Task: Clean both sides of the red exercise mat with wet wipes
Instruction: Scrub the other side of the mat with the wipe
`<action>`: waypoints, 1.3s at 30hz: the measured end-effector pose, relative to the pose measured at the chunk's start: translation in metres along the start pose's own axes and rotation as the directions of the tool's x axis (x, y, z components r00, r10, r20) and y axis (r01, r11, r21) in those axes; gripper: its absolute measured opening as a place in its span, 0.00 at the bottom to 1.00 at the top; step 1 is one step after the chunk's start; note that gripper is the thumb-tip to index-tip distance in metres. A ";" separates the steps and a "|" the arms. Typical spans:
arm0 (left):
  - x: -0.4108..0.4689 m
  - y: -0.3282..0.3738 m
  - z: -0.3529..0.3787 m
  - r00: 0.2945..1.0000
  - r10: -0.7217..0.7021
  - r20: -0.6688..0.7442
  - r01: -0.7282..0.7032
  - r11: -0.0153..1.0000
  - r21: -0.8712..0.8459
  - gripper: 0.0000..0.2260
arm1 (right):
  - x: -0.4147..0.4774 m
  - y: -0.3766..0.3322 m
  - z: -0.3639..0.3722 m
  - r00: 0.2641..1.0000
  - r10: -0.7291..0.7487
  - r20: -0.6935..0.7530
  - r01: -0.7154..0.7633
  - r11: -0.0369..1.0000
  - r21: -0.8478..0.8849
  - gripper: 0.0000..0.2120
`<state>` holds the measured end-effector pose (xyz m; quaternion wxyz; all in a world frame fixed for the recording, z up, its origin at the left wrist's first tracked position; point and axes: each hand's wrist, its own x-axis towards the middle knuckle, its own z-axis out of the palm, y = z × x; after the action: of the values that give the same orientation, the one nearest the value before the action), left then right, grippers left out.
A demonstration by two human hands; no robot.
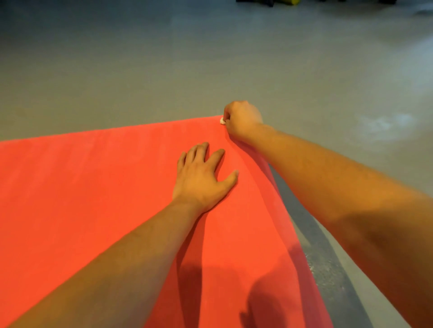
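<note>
The red exercise mat [89,192] lies flat on the grey floor and fills the lower left of the view. My left hand [201,178] rests palm down on the mat near its far right corner, fingers spread. My right hand [241,119] sits at that far right corner, fingers curled round a small white wet wipe [222,121]. Only a bit of the wipe shows beside the fingers. The wipe touches the mat's corner.
Grey floor [210,58] stretches beyond the mat and along its right edge, with pale scuffed patches at the right. Dark objects and something yellow [293,1] sit at the far top edge.
</note>
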<state>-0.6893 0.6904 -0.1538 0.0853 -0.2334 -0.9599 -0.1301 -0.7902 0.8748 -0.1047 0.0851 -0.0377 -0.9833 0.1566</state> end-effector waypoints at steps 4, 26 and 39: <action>-0.002 0.002 -0.003 1.000 0.000 0.016 0.000 1.000 -0.004 0.38 | -0.028 0.007 0.001 0.995 -0.095 -0.001 0.095 0.993 -0.067 0.07; -0.002 0.002 0.000 0.996 -0.002 -0.094 -0.004 0.998 -0.065 0.31 | -0.080 0.009 -0.006 0.980 -0.197 0.035 0.199 0.975 -0.094 0.08; -0.002 0.001 -0.003 0.989 -0.022 -0.148 0.007 0.995 -0.103 0.20 | -0.096 -0.003 -0.014 0.990 -0.139 0.009 0.140 0.985 -0.103 0.08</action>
<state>-0.6872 0.6897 -0.1513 0.1437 -0.2201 -0.9445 -0.1968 -0.6934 0.8667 -0.1057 0.0931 0.0270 -0.9903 0.0995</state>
